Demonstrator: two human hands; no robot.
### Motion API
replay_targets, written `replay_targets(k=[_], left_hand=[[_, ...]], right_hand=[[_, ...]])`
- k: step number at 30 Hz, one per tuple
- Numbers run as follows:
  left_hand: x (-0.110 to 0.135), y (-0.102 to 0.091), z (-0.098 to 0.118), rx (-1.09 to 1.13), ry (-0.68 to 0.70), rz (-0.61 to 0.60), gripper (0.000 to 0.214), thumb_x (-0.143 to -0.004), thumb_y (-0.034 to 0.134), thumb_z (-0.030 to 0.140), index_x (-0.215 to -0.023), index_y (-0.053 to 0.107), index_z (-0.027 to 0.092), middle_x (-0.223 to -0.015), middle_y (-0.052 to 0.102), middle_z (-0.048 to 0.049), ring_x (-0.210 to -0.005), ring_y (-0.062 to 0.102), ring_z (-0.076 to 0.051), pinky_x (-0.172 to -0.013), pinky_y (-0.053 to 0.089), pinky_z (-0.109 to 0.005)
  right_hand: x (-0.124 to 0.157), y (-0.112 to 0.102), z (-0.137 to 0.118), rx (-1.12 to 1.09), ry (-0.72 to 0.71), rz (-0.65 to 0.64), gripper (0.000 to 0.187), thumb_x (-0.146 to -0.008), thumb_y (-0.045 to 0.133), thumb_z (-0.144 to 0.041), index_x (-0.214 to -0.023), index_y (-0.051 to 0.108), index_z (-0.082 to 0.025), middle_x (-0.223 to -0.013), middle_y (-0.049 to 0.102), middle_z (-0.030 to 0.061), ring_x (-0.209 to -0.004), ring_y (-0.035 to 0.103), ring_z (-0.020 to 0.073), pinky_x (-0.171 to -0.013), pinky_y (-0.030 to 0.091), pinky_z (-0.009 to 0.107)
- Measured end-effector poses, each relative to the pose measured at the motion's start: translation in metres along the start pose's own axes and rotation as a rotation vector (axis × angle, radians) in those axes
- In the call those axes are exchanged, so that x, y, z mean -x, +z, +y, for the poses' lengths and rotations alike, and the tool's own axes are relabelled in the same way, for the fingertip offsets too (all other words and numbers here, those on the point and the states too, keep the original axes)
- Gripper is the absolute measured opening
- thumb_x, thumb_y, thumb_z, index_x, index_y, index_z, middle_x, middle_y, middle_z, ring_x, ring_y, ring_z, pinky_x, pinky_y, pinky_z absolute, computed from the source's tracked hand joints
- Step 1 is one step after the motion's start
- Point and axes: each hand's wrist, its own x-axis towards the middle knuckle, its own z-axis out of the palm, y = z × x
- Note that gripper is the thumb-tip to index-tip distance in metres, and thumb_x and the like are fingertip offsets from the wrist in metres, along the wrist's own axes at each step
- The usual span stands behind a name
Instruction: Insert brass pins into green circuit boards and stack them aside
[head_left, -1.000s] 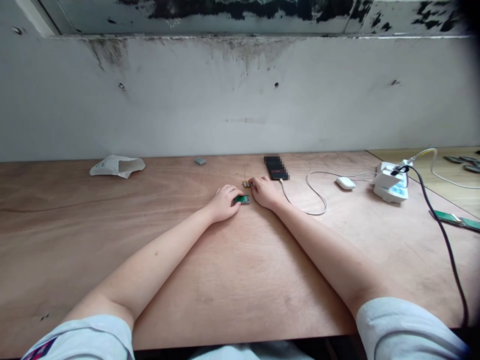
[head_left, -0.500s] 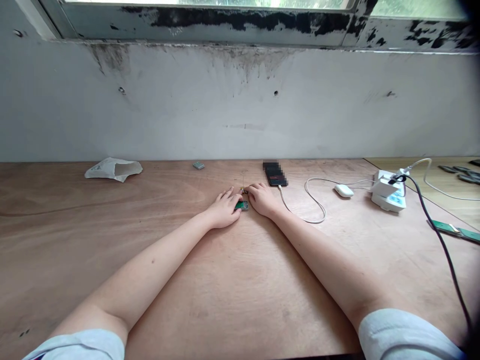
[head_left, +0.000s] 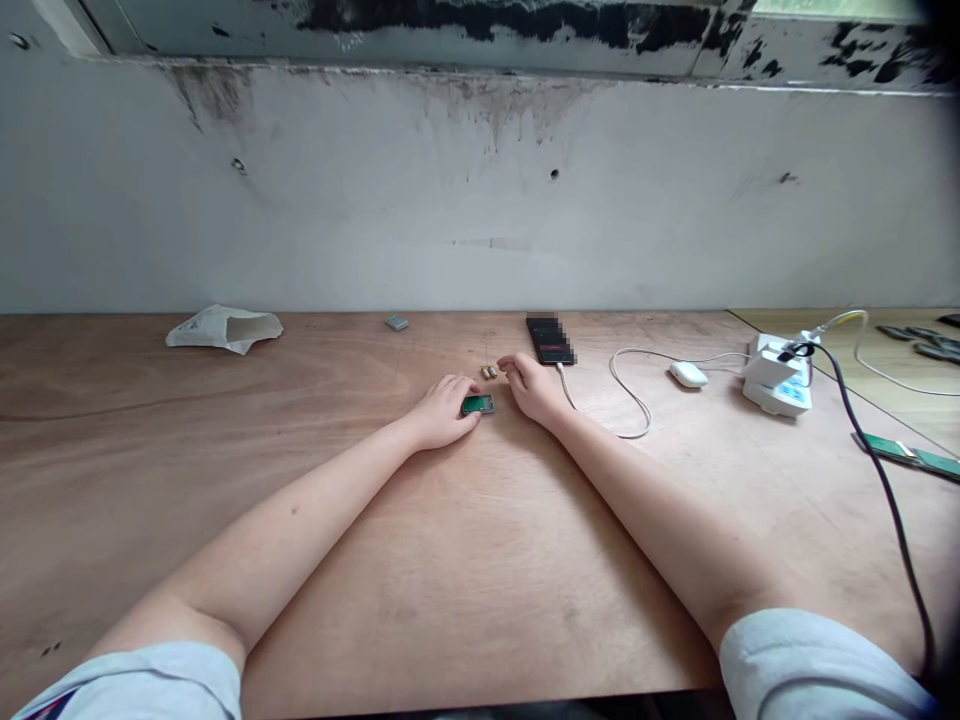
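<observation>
The person's left hand (head_left: 442, 413) grips the green board (head_left: 478, 404) at its left end, thumb near and fingers beyond, on the wooden surface (head_left: 487, 560). The right hand (head_left: 529, 388), right of the board, curls with fingertips just beside small gold-coloured pieces (head_left: 489, 372) lying beyond the board; whether it pinches anything cannot be told. Far left of the board and beyond it, a white paper bag (head_left: 201, 329) lies on its side, mouth gaping, its inside too small to make out; faint print on it is unreadable. Beyond and right of the board lies a phone (head_left: 550, 342), its screen partly pixelated. Farther right, a white power block (head_left: 778, 385) bears bluish markings, illegible.
</observation>
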Motion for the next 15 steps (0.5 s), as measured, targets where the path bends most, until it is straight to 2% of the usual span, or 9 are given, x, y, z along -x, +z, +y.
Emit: replay_targets(k=[4,7,11,15], left_hand=[[0.000,0.000,-0.002,-0.008,0.028,0.007,0.029,-0.090,0.060,0.035,-0.115,0.062,0.021,-0.127,0.063,-0.0124,-0.129,0.052,-0.032,-0.111,0.042,-0.051],[0.000,0.000,-0.003,-0.005,0.052,0.008,0.025,-0.091,0.061,0.035,-0.111,0.062,0.022,-0.125,0.063,-0.0115,-0.127,0.053,-0.031,-0.110,0.043,-0.049],[0.000,-0.001,-0.003,0.005,0.055,0.013,0.023,-0.090,0.062,0.032,-0.110,0.061,0.021,-0.121,0.064,-0.0111,-0.125,0.054,-0.030,-0.109,0.044,-0.047],[0.000,-0.002,-0.003,0.018,0.048,0.008,0.022,-0.088,0.063,0.031,-0.108,0.062,0.021,-0.121,0.064,-0.0109,-0.123,0.055,-0.030,-0.108,0.045,-0.047]], right_hand=[[0.001,0.001,-0.001,-0.325,0.156,-0.009,0.028,-0.100,0.045,-0.044,-0.103,0.062,-0.023,-0.088,0.068,0.0025,-0.073,0.060,0.0158,-0.071,0.049,0.029],[0.002,0.006,-0.007,-0.740,0.321,-0.015,0.026,-0.093,0.061,-0.048,-0.097,0.062,-0.023,-0.080,0.066,0.0007,-0.063,0.053,0.0127,-0.058,0.044,0.025],[0.004,0.010,-0.016,-1.299,0.535,-0.112,0.017,-0.086,0.073,-0.030,-0.093,0.062,-0.019,-0.084,0.066,0.0018,-0.065,0.056,0.0096,-0.061,0.049,0.022],[0.005,0.007,-0.014,-1.505,0.674,-0.168,0.009,-0.087,0.069,-0.021,-0.093,0.063,-0.018,-0.083,0.064,0.0004,-0.062,0.055,0.0079,-0.061,0.051,0.022]])
